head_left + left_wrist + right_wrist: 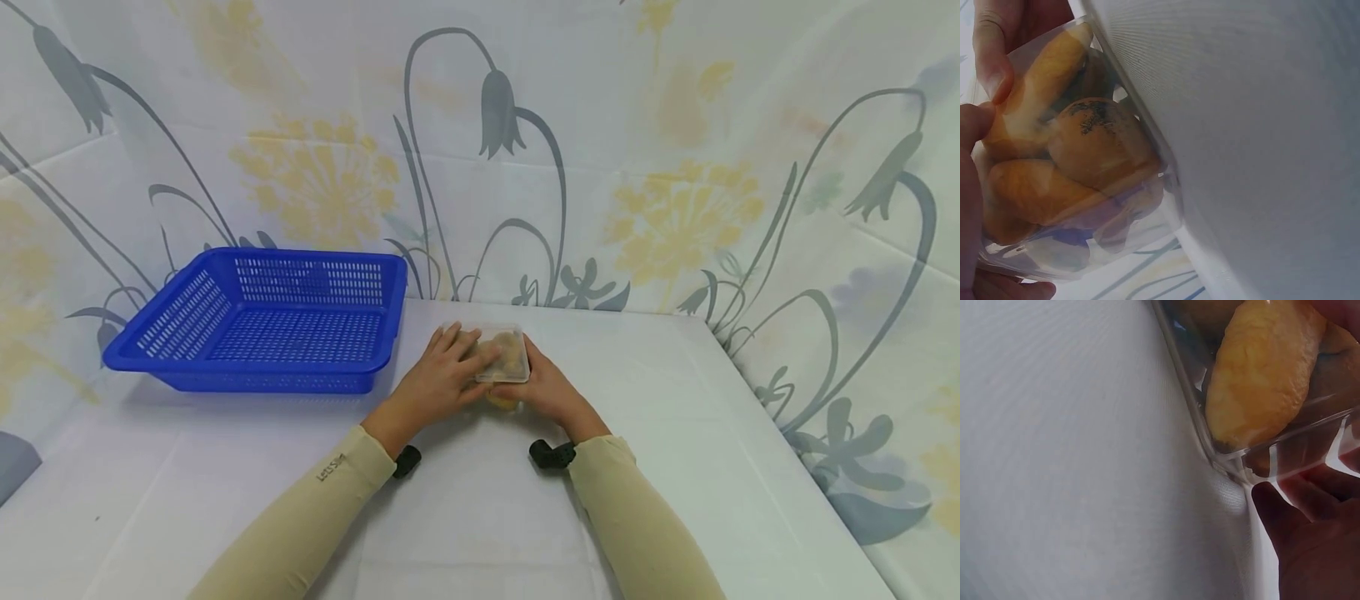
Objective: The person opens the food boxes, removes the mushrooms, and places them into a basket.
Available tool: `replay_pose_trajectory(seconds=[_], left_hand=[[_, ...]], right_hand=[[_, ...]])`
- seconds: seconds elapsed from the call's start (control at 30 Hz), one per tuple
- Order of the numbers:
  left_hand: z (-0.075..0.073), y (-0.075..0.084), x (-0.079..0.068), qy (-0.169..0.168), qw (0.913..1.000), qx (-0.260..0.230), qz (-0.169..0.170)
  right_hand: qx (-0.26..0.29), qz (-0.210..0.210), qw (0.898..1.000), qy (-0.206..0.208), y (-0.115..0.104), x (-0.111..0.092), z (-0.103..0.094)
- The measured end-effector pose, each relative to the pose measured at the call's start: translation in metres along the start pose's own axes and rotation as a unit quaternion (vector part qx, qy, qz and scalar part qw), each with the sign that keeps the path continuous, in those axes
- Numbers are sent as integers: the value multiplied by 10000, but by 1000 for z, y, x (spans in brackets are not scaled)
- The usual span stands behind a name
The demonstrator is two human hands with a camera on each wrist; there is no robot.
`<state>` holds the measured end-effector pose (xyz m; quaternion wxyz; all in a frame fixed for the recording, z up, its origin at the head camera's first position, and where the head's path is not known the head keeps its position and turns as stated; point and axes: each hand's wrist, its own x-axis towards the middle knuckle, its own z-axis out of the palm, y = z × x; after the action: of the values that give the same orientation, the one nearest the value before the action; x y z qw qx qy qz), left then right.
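A clear plastic box [513, 354] packed with golden-brown, bread-like pieces stands on the white-covered table. My left hand [438, 379] holds its left side, some fingers over the lid. At the right side, my right hand [551, 392] grips the box with the thumb in front. Through the wall in the left wrist view, a round bun [1100, 147] with dark specks sits among longer rolls. One elongated roll [1266, 369] fills much of the box's visible part in the right wrist view. Both thumbs are close together on the front wall.
A blue perforated plastic basket [247, 367] stands to the left of the box. Behind the table [465, 517] hangs a flower-patterned cloth [465, 208]. Part of a grey object [15, 467] shows at the left edge.
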<state>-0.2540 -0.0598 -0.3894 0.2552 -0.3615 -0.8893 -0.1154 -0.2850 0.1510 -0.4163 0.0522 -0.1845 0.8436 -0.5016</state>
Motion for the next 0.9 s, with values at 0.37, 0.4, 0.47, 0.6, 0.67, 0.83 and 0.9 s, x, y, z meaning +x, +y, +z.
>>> replay_pose_trajectory(seconds=[0.37,0.4,0.47,0.6,0.67,0.83,0.9], left_hand=[[-2,1,-1,-106,9998,136,126],[-2,1,-1,-95,9997,145,145],[-2,2,0,-89,9996,205,184],[-2,2,0,-119,9991,344,236],[-1,2,0,-151,9987,417,232],[-2,1,0,-150,9987,436,233],[-2,1,0,-137,9987,425,238]], right_hand=[[-307,87,9995,-69,-2,-2,-3],[-312,117,9994,-84,-2,-2,-3],[-324,158,9993,-96,-3,-2,-3],[-333,248,9991,-80,-3,-3,-2],[-308,286,9991,-74,-4,-3,-1],[-249,265,9993,-60,-21,-9,-1],[-242,239,9994,-22,-30,-13,-2]])
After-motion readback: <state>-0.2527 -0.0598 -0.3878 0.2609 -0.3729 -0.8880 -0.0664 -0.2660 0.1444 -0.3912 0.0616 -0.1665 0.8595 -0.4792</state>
